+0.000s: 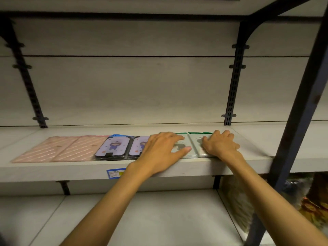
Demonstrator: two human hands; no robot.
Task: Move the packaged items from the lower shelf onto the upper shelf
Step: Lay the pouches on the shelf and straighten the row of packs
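your left hand flat, fingers spread, on a green packet | right hand flat on its neighbour | upper shelf

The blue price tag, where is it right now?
Head view: the blue price tag is stuck on the upper shelf front edge, just left of the left hand wrist, below the purple cartoon package.

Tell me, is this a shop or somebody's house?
Probably a shop. Packaged phone cases lie in a neat row on a display shelf, a blue price label is stuck on its front edge, and slotted metal uprights hold the shelves.
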